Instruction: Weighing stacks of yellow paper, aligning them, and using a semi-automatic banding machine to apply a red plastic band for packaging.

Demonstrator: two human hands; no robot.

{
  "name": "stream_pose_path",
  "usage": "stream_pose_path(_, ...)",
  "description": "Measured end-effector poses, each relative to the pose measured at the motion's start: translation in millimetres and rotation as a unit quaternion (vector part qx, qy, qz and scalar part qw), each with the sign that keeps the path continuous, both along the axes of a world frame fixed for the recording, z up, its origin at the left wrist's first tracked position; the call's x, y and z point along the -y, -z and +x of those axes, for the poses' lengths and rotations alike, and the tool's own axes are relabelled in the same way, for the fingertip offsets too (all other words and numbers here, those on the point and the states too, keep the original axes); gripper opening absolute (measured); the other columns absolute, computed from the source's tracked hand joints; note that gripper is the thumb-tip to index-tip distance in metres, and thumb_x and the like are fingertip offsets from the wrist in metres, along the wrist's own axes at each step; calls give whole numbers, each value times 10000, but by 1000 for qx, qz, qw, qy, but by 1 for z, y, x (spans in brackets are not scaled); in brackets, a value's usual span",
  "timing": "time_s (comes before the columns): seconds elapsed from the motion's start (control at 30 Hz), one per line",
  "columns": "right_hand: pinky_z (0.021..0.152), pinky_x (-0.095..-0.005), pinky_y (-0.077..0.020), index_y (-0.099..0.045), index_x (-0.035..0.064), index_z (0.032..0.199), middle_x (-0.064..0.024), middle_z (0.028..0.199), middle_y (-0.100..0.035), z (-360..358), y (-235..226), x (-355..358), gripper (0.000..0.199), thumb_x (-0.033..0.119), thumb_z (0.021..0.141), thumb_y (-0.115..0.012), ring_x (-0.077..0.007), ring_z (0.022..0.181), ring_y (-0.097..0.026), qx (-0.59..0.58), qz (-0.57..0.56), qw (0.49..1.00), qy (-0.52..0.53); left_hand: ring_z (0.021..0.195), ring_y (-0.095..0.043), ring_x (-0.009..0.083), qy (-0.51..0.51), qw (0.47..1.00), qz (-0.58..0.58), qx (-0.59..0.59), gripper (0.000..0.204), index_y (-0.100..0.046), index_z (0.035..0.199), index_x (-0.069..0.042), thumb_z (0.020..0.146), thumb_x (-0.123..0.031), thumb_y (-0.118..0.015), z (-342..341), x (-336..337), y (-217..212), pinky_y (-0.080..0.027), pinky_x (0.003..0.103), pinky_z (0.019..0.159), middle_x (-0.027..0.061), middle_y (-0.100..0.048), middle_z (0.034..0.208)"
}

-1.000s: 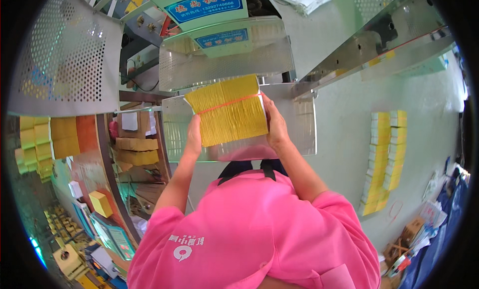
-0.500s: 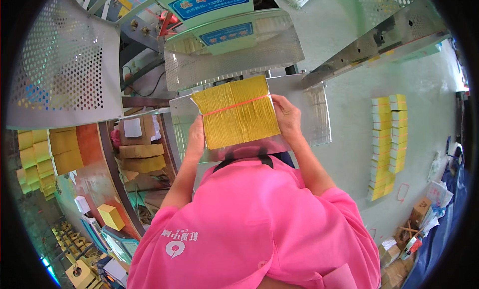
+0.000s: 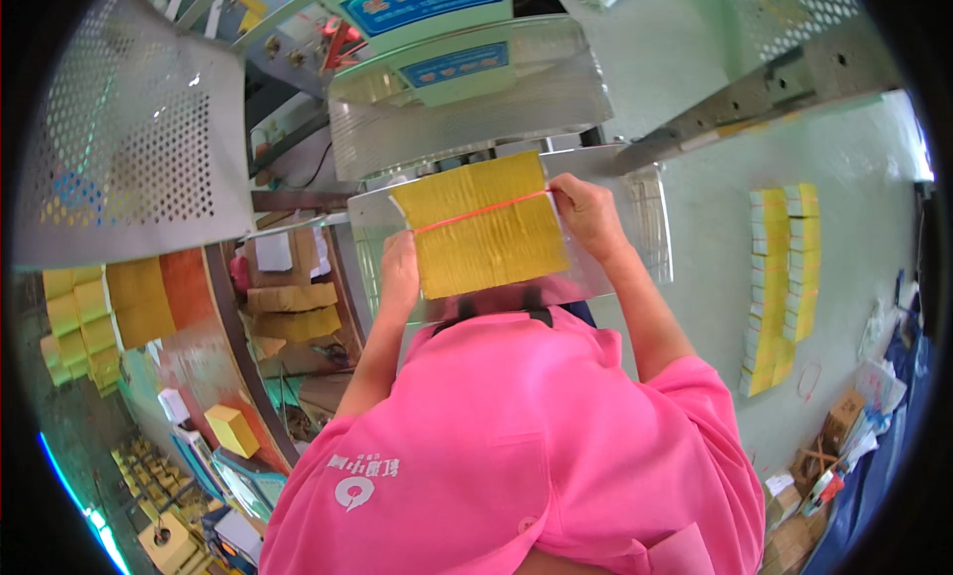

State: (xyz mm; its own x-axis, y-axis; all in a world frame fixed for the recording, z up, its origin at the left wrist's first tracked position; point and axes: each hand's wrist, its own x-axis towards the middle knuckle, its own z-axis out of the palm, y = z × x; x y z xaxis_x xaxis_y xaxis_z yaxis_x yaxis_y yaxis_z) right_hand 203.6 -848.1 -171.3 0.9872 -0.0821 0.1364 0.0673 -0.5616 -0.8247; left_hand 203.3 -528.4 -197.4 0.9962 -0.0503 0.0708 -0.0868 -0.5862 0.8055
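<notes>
1. Both hands frame a yellow bundle (image 3: pixel 491 250), one at each end; left hand (image 3: pixel 400 270) is at its left edge, fingers partly bent, its tips by the left end of a red band (image 3: pixel 481 212); I cannot tell how firmly it grips.
2. Right hand (image 3: pixel 592 220) is curled at the opposite edge, thumb and fingers pinching at the band's right end; whether it also grips the bundle I cannot tell.
3. Ridged on its upper face, the bundle sits slightly tilted, its right end farther from the body; the band runs slantwise across it; a sliver of white shows at its upper left corner.
4. Beneath the bundle is a shiny metal plate (image 3: pixel 650 223); whether the two touch I cannot tell; just beyond stands a glossy metal guard (image 3: pixel 467 109), and behind it a pale green machine (image 3: pixel 437 24) with a blue label.
5. Left of the plate hangs a perforated panel (image 3: pixel 169 178); below it in view, a yellow block (image 3: pixel 231 432) sits near the edge of a reddish table (image 3: pixel 191 349).
6. Well to the right, two rows of yellow-and-white stacks (image 3: pixel 769 297) stand side by side on the floor (image 3: pixel 695 327); a pink shirt (image 3: pixel 476 416) fills the lower middle.
</notes>
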Motion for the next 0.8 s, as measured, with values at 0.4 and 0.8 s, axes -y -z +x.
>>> stream_pose_path(0.4,714,-361,-509,-614,21,942,-147,966,-669,-1,-6,7,135,-15,812,-604,-345,850,-640,-29,55,996,-56,848,-605,96,-149,939,-266,-162,408,-655,1090,0,1026,-359,-472,-13,2,19,-485,264,740,23,-658,946)
stream_pose_path(0.8,757,-340,-523,-594,12,921,-143,1180,-644,-19,-13,8,114,-2,812,-625,-317,858,-650,-32,100,993,-55,948,-586,129,-55,960,-228,-154,316,-567,1212,-4,1038,-239,-447,-12,8,5,-476,272,839,61,-634,1060)
